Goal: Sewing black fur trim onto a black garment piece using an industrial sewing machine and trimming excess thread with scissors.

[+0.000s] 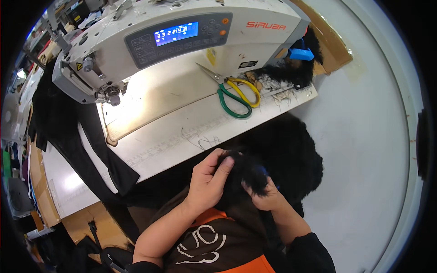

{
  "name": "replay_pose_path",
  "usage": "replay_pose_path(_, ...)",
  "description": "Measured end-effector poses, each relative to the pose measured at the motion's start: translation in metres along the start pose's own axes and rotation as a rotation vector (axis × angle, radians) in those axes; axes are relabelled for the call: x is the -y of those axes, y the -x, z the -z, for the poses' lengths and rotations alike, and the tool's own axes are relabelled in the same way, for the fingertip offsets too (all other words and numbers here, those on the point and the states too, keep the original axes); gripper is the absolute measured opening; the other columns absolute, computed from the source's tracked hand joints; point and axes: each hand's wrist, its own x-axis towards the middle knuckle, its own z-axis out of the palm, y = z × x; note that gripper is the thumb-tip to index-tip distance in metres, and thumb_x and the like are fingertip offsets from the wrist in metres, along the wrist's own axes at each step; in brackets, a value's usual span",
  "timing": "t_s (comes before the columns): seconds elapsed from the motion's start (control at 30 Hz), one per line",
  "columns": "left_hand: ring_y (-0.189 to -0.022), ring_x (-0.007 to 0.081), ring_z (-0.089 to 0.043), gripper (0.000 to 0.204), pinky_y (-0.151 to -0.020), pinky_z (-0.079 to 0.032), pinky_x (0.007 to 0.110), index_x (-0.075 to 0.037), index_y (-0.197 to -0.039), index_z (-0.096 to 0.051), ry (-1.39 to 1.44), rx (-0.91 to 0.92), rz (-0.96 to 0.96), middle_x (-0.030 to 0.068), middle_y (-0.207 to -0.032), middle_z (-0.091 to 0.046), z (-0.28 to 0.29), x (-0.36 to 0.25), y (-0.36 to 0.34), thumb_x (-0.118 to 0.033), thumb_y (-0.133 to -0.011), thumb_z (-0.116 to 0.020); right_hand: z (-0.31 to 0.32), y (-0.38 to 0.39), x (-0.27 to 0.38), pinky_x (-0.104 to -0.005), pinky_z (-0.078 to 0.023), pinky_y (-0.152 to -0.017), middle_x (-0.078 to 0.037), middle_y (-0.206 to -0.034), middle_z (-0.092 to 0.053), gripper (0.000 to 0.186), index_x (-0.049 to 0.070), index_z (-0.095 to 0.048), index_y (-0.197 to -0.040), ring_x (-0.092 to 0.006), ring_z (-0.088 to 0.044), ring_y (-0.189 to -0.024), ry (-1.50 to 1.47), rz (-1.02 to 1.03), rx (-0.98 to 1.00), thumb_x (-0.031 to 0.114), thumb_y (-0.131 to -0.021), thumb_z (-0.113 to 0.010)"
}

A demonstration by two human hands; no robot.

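Black fluffy fur fabric (248,170) is stretched between my two hands, in front of the table's near edge. My left hand (210,179) pinches it with the thumb on top. Lower and to the right, my right hand (268,195) grips another part of it, its fingertips partly buried in the pile. A larger mass of black fur (291,150) hangs just beyond my right hand. Scissors (234,95) with one green and one yellow handle lie on the sewing table (177,132), their blades pointing up and left.
A white sewing machine (268,41) with a lit blue display (176,34) spans the far side. Black cloth (91,136) drapes over the table's left part. Fur scraps (291,68) and a blue clip-like piece (301,54) sit at the right end. Loose threads (200,139) lie near the front edge.
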Motion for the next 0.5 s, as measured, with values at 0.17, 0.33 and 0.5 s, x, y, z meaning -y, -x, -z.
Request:
replay_pose_path(0.17, -0.113, 0.0141, -0.064, 0.024, -0.105, -0.048, 0.032, 0.004, -0.125, -0.066, -0.135, -0.075, -0.107, 0.0080, -0.121, -0.072, 0.007, 0.008, 0.001, -0.012, -0.111, -0.055, 0.017, -0.022, 0.024, -0.0364, -0.052, -0.101, -0.013, -0.128, -0.070, 0.023, -0.001, -0.065, -0.127, -0.0207, -0.067, -0.114, 0.000, -0.051, -0.211, 0.004, -0.108, -0.053)
replay_pose_path(0.33, -0.099, 0.0085, -0.059, 0.022, -0.093, -0.047, 0.023, 0.004, -0.127, -0.065, -0.223, -0.087, -0.229, 0.0006, -0.107, -0.069, -0.003, 0.000, 0.000, -0.008, -0.110, -0.055, 0.019, -0.016, 0.013, -0.0313, -0.053, -0.091, -0.008, -0.108, -0.068, 0.023, -0.003, -0.061, -0.128, -0.0171, -0.065, -0.101, -0.180, -0.136, -0.058, 0.002, -0.108, -0.051)
replay_pose_path(0.5, -0.100, 0.0080, -0.062, 0.024, -0.091, -0.049, 0.023, 0.003, -0.130, -0.063, -0.095, -0.047, -0.062, 0.0013, -0.109, -0.069, -0.009, 0.001, 0.009, -0.009, -0.111, -0.055, 0.001, -0.023, 0.015, -0.0329, -0.053, -0.088, -0.011, -0.107, -0.068, 0.030, -0.003, -0.058, -0.132, -0.0197, -0.064, -0.096, 0.072, -0.047, 0.058, -0.004, -0.102, -0.056)
